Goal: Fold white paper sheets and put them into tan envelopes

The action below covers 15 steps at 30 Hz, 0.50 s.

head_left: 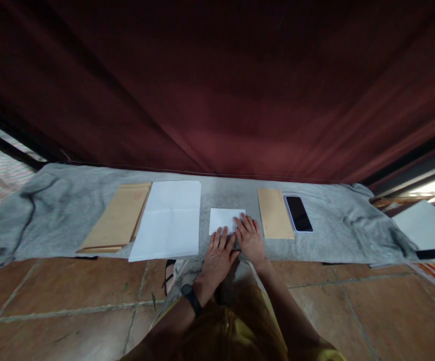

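A small folded white paper (223, 218) lies on a grey cloth (59, 200) spread on the floor. My left hand (218, 253) rests flat on its near edge, fingers stretched out. My right hand (249, 235) lies flat on its right corner, fingers together and extended. A black watch (192, 298) is on my left wrist. Neither hand holds anything.
Left of the paper lie white sheets (170, 218) and a stack of brown envelopes (120, 218). To the right lie one brown envelope (273, 213) and a black phone (298, 213). A dark red curtain (217, 85) hangs behind; tiled floor (52, 306) in front.
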### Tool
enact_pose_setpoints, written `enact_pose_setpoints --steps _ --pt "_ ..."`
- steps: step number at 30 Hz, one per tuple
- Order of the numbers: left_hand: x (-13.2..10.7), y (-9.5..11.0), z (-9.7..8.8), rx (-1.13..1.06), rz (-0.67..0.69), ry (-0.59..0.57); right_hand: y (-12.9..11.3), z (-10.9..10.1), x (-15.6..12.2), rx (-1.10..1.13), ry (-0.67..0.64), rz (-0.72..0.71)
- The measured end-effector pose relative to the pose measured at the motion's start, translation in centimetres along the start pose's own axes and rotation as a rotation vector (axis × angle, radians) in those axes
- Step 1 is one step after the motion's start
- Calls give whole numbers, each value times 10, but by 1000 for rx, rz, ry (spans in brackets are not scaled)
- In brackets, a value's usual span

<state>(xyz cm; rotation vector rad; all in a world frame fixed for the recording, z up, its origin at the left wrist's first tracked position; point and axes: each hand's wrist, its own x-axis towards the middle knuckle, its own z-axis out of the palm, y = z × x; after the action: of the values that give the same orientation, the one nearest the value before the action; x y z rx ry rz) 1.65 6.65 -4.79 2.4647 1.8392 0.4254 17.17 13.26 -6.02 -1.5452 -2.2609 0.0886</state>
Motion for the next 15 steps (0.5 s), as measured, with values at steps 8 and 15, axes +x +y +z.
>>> enact_pose_setpoints --steps 8,15 --pt "-5 2 -4 28 -18 -31 -5 -17 -28 9 -46 -82" --pt "-19 -3 2 92 -88 40 -6 -18 -40 6 -21 -91"
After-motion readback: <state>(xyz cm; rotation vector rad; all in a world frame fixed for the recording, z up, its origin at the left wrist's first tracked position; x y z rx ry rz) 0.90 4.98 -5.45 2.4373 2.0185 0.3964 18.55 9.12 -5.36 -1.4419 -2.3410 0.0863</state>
